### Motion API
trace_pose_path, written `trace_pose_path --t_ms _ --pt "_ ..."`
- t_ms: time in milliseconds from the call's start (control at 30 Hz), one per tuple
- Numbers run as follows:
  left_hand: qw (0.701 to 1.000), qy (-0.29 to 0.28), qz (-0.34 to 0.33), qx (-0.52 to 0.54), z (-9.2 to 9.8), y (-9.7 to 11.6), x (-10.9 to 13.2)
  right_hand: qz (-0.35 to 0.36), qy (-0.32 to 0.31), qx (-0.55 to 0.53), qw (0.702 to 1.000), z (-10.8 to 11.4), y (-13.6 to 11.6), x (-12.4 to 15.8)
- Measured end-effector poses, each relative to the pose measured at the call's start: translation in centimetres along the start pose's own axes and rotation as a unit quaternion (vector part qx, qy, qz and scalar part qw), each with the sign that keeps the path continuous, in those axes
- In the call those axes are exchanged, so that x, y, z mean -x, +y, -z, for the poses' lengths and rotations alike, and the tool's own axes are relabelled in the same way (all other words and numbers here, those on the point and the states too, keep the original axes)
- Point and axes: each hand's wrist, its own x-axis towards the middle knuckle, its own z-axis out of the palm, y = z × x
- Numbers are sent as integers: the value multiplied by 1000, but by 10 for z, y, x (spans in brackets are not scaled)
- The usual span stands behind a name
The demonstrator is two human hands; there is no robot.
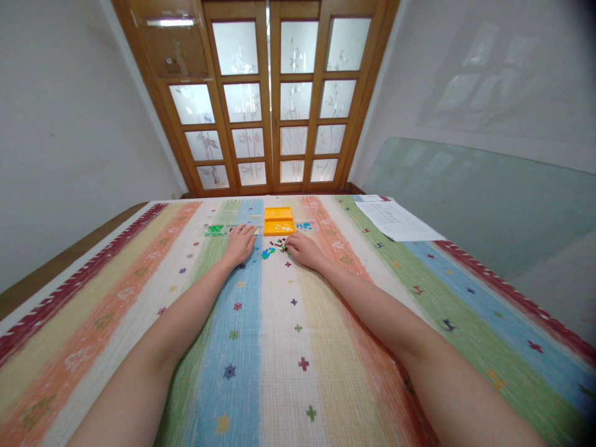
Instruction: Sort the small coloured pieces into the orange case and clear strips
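My left hand (241,244) lies at the front of a clear plastic box, its fingers spread over the box edge; nothing shows in its grasp. Bright green small pieces (215,230) sit in the box's compartment to its left. My right hand (303,248) is at the right side of a loose pile of small pieces, its fingertips pinched together; what they hold is too small to make out. The pile has dark red pieces (278,243) and blue and green pieces (267,253). Between and beyond the hands, an orange box (279,213) stands with its lid up, white pieces (284,228) inside.
A clear box with blue pieces (304,226) adjoins the orange box on the right. Printed paper sheets (395,220) lie at the right rear on a striped tablecloth (279,372). A glass panel (465,192) leans by the right wall. Wooden glazed doors (270,93) stand behind the table.
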Motion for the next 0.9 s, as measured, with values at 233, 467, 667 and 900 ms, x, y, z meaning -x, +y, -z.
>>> trace_pose_path --t_ms 233,467,667,900 --pt "999 -33 33 -18 -9 -7 4 5 3 12 1000 -3 2 0" --pt "999 -38 14 -26 -6 1 6 8 11 16 1000 -6 5 -1" --pt "986 -89 -139 23 6 46 8 -35 47 7 998 -5 9 -1" --pt "956 -159 -243 51 12 82 16 -81 82 -1 993 -4 14 -2"
